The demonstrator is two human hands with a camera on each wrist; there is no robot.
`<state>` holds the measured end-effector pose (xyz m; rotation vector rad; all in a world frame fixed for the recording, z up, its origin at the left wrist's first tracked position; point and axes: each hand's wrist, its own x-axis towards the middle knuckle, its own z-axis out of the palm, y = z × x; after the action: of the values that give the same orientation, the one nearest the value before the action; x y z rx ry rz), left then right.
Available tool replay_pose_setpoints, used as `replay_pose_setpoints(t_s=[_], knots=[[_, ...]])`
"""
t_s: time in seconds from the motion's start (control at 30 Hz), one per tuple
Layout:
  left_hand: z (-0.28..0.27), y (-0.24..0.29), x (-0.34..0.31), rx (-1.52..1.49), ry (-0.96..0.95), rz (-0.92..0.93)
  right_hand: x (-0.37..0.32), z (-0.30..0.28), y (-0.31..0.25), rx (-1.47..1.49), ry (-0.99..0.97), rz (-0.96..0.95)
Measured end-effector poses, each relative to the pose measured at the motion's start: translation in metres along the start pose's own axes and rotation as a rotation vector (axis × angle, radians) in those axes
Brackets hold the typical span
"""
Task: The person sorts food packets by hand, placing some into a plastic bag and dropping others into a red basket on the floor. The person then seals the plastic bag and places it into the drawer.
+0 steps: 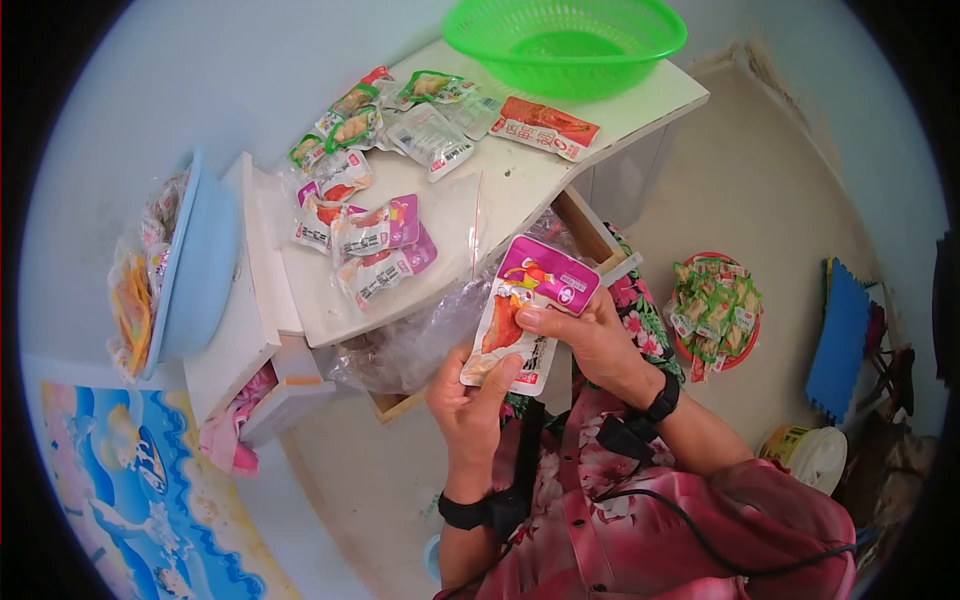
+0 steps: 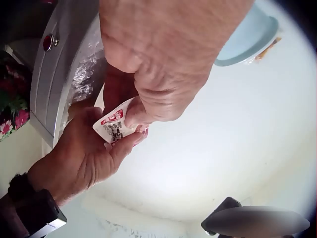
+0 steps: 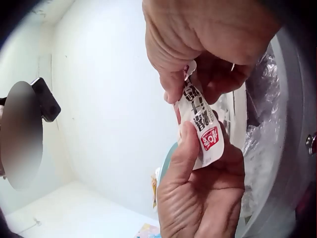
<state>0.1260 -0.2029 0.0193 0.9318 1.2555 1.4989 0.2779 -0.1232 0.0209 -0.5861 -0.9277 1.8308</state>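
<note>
Both hands hold one snack packet (image 1: 525, 315) with a pink-purple top and an orange food picture, in front of the white table (image 1: 450, 205). My left hand (image 1: 490, 375) grips the lower end, its thumb lying up the packet's face. My right hand (image 1: 545, 320) pinches the right edge near the middle. The left wrist view shows the left hand (image 2: 143, 111) pinching the packet (image 2: 114, 126) from above while the right hand (image 2: 84, 148) cups it below. In the right wrist view, the right hand (image 3: 183, 87) holds the packet's (image 3: 203, 129) upper end and the left thumb (image 3: 185, 148) presses its face.
Several snack packets (image 1: 380, 240) lie on the table, with a green basket (image 1: 565, 40) at its far end. A blue basin (image 1: 200, 260) with packets stands to the left. A clear plastic bag (image 1: 420, 335) fills an open drawer. A red plate of packets (image 1: 715, 310) sits on the floor.
</note>
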Motion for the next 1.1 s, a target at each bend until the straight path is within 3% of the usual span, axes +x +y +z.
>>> replay_pose_setpoints(t_s=[0.13, 0.37, 0.47, 0.57, 0.7, 0.83, 0.97, 1.03, 1.1], knots=[[-0.011, 0.006, 0.003, 0.027, -0.025, -0.066, -0.001, -0.015, -0.017, -0.258, -0.079, 0.184], [-0.034, 0.021, 0.009, 0.084, -0.211, -0.149, -0.003, -0.042, -0.034, -0.447, -0.269, 0.246], [-0.031, 0.018, 0.015, -0.084, -0.248, -0.218, -0.007, -0.04, -0.037, -0.377, -0.252, 0.237], [-0.018, 0.017, 0.015, 0.06, -0.185, -0.155, -0.007, -0.048, -0.028, -0.319, -0.179, 0.238], [-0.018, 0.013, 0.018, 0.158, -0.155, -0.03, -0.018, -0.056, -0.037, -0.424, -0.12, 0.221], [-0.001, 0.036, 0.025, 0.621, 0.228, 0.336, -0.021, -0.078, -0.049, -0.226, 0.068, 0.102], [0.008, 0.039, 0.05, 1.055, 0.306, 0.719, -0.007, -0.084, -0.048, -0.179, 0.22, -0.035], [0.015, 0.037, 0.061, 1.152, 0.329, 0.842, -0.002, -0.085, -0.045, -0.189, 0.222, 0.015], [0.021, 0.036, 0.073, 1.182, 0.326, 0.838, 0.005, -0.077, -0.042, -0.186, 0.28, 0.042]])
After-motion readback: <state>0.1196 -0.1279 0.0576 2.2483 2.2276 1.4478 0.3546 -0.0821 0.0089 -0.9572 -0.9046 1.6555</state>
